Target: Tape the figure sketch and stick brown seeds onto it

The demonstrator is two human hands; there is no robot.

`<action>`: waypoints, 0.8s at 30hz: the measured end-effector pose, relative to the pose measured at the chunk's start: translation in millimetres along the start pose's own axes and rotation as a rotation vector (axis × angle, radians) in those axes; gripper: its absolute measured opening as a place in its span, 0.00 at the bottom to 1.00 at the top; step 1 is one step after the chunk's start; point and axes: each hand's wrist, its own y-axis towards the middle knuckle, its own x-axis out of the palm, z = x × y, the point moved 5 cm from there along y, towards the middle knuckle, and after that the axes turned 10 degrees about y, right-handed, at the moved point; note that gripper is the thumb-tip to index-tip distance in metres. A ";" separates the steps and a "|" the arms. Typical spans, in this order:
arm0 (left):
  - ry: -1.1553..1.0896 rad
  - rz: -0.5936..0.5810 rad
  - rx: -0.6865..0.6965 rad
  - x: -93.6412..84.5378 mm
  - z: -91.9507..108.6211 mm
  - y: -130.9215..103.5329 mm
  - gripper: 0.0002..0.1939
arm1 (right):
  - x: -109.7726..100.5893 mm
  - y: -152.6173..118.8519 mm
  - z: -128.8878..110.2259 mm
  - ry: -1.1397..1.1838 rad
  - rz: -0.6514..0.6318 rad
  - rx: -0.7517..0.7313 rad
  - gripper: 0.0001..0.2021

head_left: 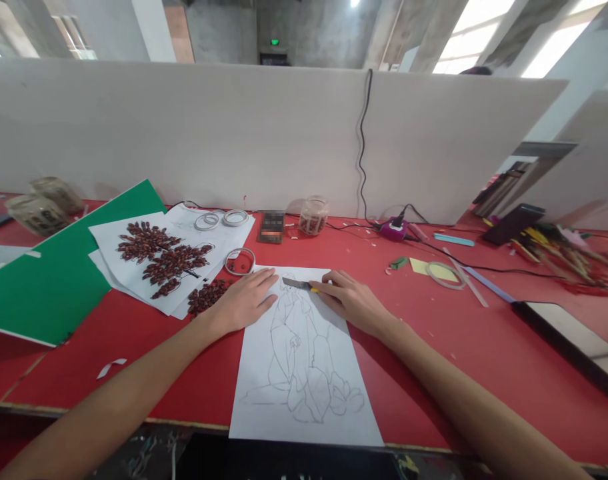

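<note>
A white sheet with a pencil line drawing (299,373) of a robed figure lies on the red table in front of me. My left hand (247,300) rests flat on the sheet's upper left edge, fingers stretched out and holding nothing. Closed on a small knife (295,283), my right hand (351,300) is at the sheet's upper right. Its flat grey blade points left over the top of the drawing, and a bit of yellow shows by the fingertips. A pile of dark red-brown seeds (207,298) lies beside my left hand.
Left are papers bearing seed clusters (167,257) and a green board (49,280). Tape rolls (240,262), a phone-like device (271,227) and a clear jar (313,217) stand farther back. A purple power socket (393,230), cables and a dark-framed tablet (574,340) are right.
</note>
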 end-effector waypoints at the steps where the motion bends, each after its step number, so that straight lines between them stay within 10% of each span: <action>1: -0.003 0.002 0.000 -0.1 0.0 0.0 0.26 | -0.2 -0.1 -0.1 -0.003 0.002 0.001 0.17; 24: -0.025 0.031 0.006 0.2 -0.2 -0.9 0.26 | 0.2 -1.3 1.4 -0.004 0.031 0.008 0.17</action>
